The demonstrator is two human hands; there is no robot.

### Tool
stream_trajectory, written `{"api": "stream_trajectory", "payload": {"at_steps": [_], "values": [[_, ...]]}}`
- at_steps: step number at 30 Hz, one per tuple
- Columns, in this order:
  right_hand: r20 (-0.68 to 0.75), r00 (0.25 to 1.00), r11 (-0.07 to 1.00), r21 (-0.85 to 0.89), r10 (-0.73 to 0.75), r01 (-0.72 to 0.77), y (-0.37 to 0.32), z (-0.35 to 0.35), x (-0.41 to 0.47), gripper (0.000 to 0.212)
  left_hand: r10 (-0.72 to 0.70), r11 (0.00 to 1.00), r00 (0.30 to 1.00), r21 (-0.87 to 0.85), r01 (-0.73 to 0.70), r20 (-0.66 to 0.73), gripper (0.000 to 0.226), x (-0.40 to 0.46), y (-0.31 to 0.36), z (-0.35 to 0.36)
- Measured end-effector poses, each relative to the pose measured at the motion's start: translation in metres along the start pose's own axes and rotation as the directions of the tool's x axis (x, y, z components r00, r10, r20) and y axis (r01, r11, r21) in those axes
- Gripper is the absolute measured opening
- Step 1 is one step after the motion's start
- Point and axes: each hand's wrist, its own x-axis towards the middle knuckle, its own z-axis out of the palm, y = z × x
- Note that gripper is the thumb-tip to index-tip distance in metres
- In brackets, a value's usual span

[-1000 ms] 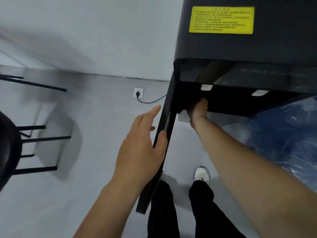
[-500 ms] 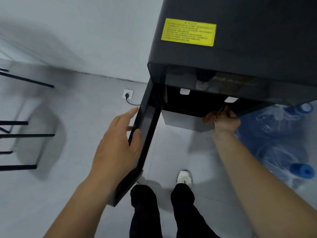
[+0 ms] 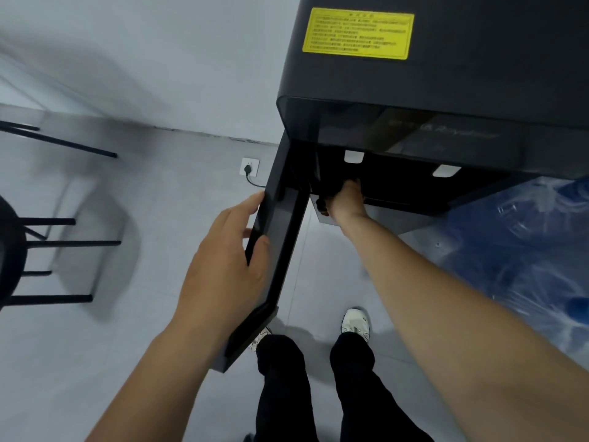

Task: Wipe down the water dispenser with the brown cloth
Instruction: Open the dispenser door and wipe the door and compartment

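The water dispenser [image 3: 446, 78] is a tall black cabinet by the wall, and its lower door [image 3: 277, 250] stands swung out toward the person. The left hand [image 3: 223, 266] holds this door by its edge: the thumb lies on the inner face and the fingers [image 3: 251, 202] go almost straight along the outer side, so the grip is loose and flat, not a fist.

The right hand [image 3: 347, 199] reaches deep into the dark lower compartment. I think the step now is to wipe the inside near the hinge side. To do it well, the door should be kept wide and steady, so it does not swing back on the arm. The strokes should go from the back to the front lip, with the cloth pressed flat and pushed into the corners.

Much is hard to see. The compartment is nearly black, and the fingers of the right hand are lost in this shadow, so I cannot tell if they are curled or flat. The brown cloth [image 3: 322, 204] shows only as a small dark lump at the left of the wrist, just at the opening. The yellow label [image 3: 357, 33] on the top is too small to read. At right the blue water bottles [image 3: 526, 250] are blurred and cut by the frame.
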Motion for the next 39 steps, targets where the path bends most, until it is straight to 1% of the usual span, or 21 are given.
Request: {"api": "stream_trajectory", "payload": {"at_steps": [1,3,5,7,9,11,12,14,16,17,19,21,23,25,28,29,31,33,35,38,39], "values": [[-0.028,0.999,0.998,0.063,-0.024,0.025,0.003,-0.004,0.002,0.040,-0.004,1.000,1.000,-0.001,0.004,0.001,0.056,0.000,0.001,0.000],[-0.132,0.991,0.982,0.182,-0.020,0.044,0.010,-0.018,0.005,0.046,-0.007,1.000,1.000,-0.004,0.007,-0.002,0.056,0.001,0.002,0.001],[-0.225,0.974,0.963,0.266,0.023,0.038,0.020,-0.041,0.004,0.045,-0.006,1.000,1.000,-0.012,0.006,-0.011,0.053,0.002,0.004,0.001],[-0.283,0.958,0.944,0.328,0.053,0.044,0.033,-0.066,0.003,0.034,-0.010,1.000,1.000,-0.026,0.009,-0.022,0.051,0.003,0.005,0.001],[-0.324,0.941,0.911,0.409,0.094,0.050,0.047,-0.088,0.006,0.015,-0.011,0.999,1.000,-0.039,0.010,-0.027,0.048,0.004,0.005,0.000],[-0.368,0.917,0.873,0.485,0.152,0.049,0.054,-0.104,0.004,0.038,-0.013,0.999,1.000,-0.044,0.013,-0.019,0.047,0.005,0.004,0.000],[-0.389,0.910,0.861,0.503,0.147,0.076,0.057,-0.109,0.002,0.045,-0.019,0.999,1.000,-0.047,0.018,-0.016,0.047,0.005,0.004,0.000],[-0.424,0.899,0.921,0.383,0.106,0.072,0.060,-0.114,-0.004,0.046,-0.027,0.999,1.000,-0.047,0.026,-0.014,0.047,0.005,0.003,0.000],[-0.470,0.880,0.963,0.263,0.067,0.066,0.066,-0.112,-0.002,0.040,-0.030,0.998,0.999,-0.048,0.029,-0.019,0.049,0.004,0.005,0.001],[-0.476,0.878,0.979,0.195,0.042,0.059,0.070,-0.108,0.002,0.031,-0.035,0.998,0.999,-0.053,0.033,-0.024,0.050,0.003,0.006,0.002],[-0.358,0.933,0.983,0.182,0.037,0.031,0.096,-0.093,0.033,0.015,-0.043,0.997,0.998,-0.058,0.041,-0.033,0.051,0.000,0.008,0.003],[-0.266,0.963,0.992,0.129,0.040,-0.005,0.088,-0.073,0.038,0.022,-0.044,0.998,0.998,-0.054,0.042,-0.036,0.051,-0.001,0.010,0.005],[-0.132,0.990,0.996,0.070,-0.051,0.061,0.064,-0.051,0.030,0.036,-0.039,0.998,0.999,-0.049,0.037,-0.030,0.052,-0.002,0.011,0.007],[0.007,0.994,0.993,0.017,-0.113,0.113,0.044,-0.033,0.020,0.050,-0.039,0.998,0.999,-0.040,0.038,-0.021,0.053,-0.003,0.012,0.009],[0.065,0.995,0.997,-0.018,-0.077,0.079,0.015,-0.022,0.005,0.047,-0.044,0.998,0.999,-0.035,0.043,-0.022,0.053,-0.005,0.014,0.011],[0.060,0.996,0.998,-0.021,-0.063,0.064,0.007,-0.022,0.000,0.045,-0.043,0.999,0.999,-0.028,0.042,-0.027,0.053,-0.005,0.015,0.012],[-0.001,0.998,0.998,-0.011,-0.066,0.066,0.002,-0.024,-0.005,0.040,-0.044,0.999,0.998,-0.030,0.043,-0.040,0.052,-0.005,0.015,0.013],[-0.078,0.993,0.996,0.032,-0.085,0.088,0.007,-0.031,-0.006,0.042,-0.053,0.998,0.998,-0.035,0.051,-0.044,0.052,-0.006,0.016,0.014],[-0.156,0.986,0.990,0.118,-0.063,0.082,0.014,-0.044,-0.006,0.041,-0.060,0.998,0.997,-0.035,0.059,-0.040,0.052,-0.006,0.018,0.014],[-0.257,0.966,0.954,0.286,-0.018,0.094,0.027,-0.070,-0.007,0.015,-0.059,0.998,0.998,-0.035,0.058,-0.035,0.051,-0.005,0.020,0.013],[-0.276,0.961,0.942,0.324,0.006,0.087,0.034,-0.080,-0.005,0.013,-0.060,0.998,0.998,-0.039,0.058,-0.033,0.050,-0.004,0.020,0.013]]}}
